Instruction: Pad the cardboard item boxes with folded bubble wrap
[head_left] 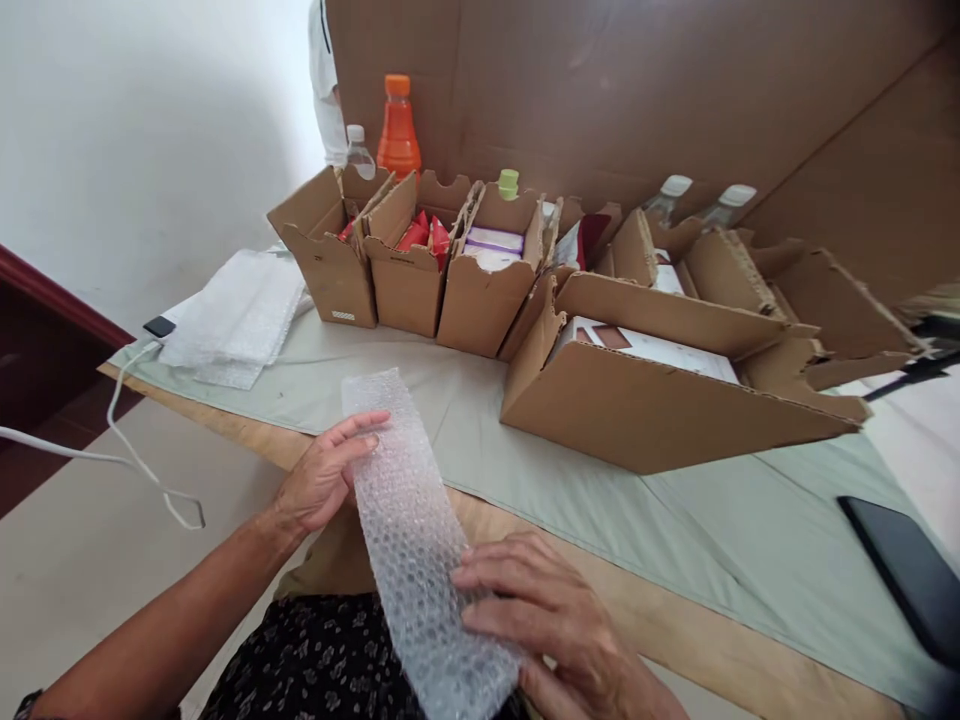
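A long strip of clear bubble wrap [416, 510] slants from the table's front edge down over my lap. My left hand [330, 465] grips its left edge near the far end, thumb on top and fingers partly beneath it. At the nearer end, my right hand [547, 620] holds the right edge, with its fingers lying across the upper face. Whether the strip is a single sheet or a folded bag, I cannot tell. More bubble wrap [236, 310] lies in a flat stack at the table's left end.
Cardboard bins [405, 285] with packets and boxes line the back; a wider bin [675, 410] juts forward at right. Behind them stand an orange bottle [399, 130] and clear bottles. A black phone [900, 570] lies at right; a white cable [124, 440] hangs at left. Someone's white sleeve [324, 90] shows behind.
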